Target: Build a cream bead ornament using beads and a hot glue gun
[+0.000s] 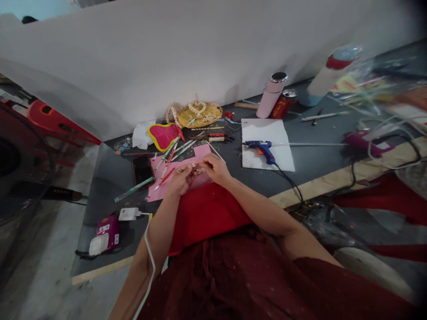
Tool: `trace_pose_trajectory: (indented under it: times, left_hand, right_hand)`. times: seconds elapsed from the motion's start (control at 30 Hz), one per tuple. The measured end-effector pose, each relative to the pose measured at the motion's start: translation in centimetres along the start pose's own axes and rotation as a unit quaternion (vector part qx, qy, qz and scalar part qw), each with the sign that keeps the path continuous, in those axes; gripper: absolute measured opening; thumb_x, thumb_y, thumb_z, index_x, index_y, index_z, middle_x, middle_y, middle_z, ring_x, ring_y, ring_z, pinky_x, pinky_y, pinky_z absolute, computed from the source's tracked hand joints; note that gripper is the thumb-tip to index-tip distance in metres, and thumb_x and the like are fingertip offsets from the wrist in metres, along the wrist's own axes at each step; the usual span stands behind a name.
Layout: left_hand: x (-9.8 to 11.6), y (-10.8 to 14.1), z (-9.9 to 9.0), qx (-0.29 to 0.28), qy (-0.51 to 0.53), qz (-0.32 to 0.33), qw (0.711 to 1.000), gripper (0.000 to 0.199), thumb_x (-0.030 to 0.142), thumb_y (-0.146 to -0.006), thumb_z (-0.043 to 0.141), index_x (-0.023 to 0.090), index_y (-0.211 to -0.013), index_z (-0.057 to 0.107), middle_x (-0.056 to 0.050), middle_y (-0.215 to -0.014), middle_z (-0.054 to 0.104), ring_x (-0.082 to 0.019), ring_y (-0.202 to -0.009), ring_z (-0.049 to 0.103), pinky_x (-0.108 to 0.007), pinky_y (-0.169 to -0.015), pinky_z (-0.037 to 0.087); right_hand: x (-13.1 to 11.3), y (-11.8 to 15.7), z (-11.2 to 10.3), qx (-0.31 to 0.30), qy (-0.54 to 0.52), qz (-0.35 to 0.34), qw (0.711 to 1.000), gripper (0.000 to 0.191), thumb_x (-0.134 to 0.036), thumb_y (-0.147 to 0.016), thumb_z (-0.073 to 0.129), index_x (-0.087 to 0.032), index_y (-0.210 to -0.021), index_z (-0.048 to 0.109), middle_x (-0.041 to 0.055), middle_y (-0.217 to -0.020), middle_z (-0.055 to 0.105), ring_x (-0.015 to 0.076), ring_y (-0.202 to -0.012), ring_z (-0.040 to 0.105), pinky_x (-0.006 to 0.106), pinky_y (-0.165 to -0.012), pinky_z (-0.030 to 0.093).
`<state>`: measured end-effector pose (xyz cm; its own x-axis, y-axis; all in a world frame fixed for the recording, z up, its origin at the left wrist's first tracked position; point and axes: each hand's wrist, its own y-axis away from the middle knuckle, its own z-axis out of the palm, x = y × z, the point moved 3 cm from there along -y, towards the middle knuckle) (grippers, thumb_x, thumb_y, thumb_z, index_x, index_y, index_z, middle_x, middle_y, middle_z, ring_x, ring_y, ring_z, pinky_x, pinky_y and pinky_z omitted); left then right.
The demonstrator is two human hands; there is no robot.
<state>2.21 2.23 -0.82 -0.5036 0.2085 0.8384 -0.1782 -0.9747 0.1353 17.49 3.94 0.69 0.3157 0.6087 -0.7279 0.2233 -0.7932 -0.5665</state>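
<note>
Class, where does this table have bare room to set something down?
Left of the phone; between the pink paper and white sheet, a narrow strip; and right of that sheet, below the long pale stick. It is crowded between the basket and pink paper, where slim sticks lie criss-crossed.

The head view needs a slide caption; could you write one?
Left hand and right hand hold a small pale piece over pink paper near a blue glue gun.

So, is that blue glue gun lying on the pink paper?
No, the glue gun lies on the white sheet, apart from the pink paper.
</note>
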Motion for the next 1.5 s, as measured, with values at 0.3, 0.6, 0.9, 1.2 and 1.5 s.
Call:
trace_pose_trajectory:
  times: [0.3, 0.6, 0.9, 1.2, 1.5]
  left_hand:
    - [0.1, -0.1, -0.6, 0.006, -0.015, 0.005, 1.000, 0.019, 0.030, -0.072, 0.071, 0.017, -0.086, 0.071, -0.005, -0.088, 0.069, -0.008, -0.061, 0.054, -0.022, -0.061, 0.047]
    - [0.1, -0.1, -0.1, 0.010, -0.062, 0.023, 0.998, 0.024, 0.034, -0.069, 0.073, 0.016, -0.084, 0.070, -0.005, -0.082, 0.068, -0.008, -0.060, 0.054, -0.023, -0.062, 0.047]
    - [0.0, -0.5, -0.4, 0.035, -0.057, 0.051, 0.996, 0.023, 0.025, -0.064, 0.077, 0.015, -0.080, 0.063, -0.001, -0.074, 0.066, -0.007, -0.057, 0.054, -0.021, -0.059, 0.044]
    - [-0.4, -0.3, -0.3, -0.019, -0.099, 0.033, 0.994, 0.023, 0.025, -0.064, 0.076, 0.015, -0.074, 0.058, 0.002, -0.063, 0.060, -0.008, -0.058, 0.054, -0.022, -0.061, 0.042]
    - [-0.2, -0.1, -0.1, -0.037, -0.058, 0.025, 0.997, 0.025, 0.025, -0.064, 0.077, 0.014, -0.083, 0.066, -0.001, -0.073, 0.064, -0.008, -0.061, 0.055, -0.022, -0.064, 0.042]
  right_hand:
    - [0.4, -0.2, -0.1, -0.006, -0.009, 0.002, 1.000, 0.014, -0.025, -0.087, 0.050, -0.018, -0.088, 0.062, 0.0048, -0.084, 0.063, 0.0141, -0.078, 0.058, 0.026, -0.073, 0.044]
    - [0.5, 0.0, 0.1, -0.030, 0.050, 0.005, 0.998, 0.010, -0.021, -0.086, 0.044, -0.019, -0.084, 0.054, 0.0041, -0.081, 0.057, 0.0144, -0.075, 0.052, 0.026, -0.069, 0.041]
    - [-0.2, 0.1, -0.2, -0.019, 0.019, 0.003, 1.000, 0.014, -0.029, -0.088, 0.049, -0.019, -0.089, 0.058, 0.0026, -0.078, 0.056, 0.0119, -0.066, 0.050, 0.024, -0.062, 0.042]
    - [-0.5, 0.3, 0.7, -0.077, 0.007, -0.055, 0.996, 0.023, -0.017, -0.084, 0.052, -0.024, -0.104, 0.063, 0.0055, -0.095, 0.059, 0.0150, -0.086, 0.059, 0.028, -0.076, 0.050]
    - [-0.2, 0.3, 0.5, -0.064, -0.025, -0.049, 0.996, 0.023, -0.018, -0.089, 0.047, -0.022, -0.107, 0.060, 0.0059, -0.096, 0.062, 0.0153, -0.091, 0.059, 0.030, -0.083, 0.049]
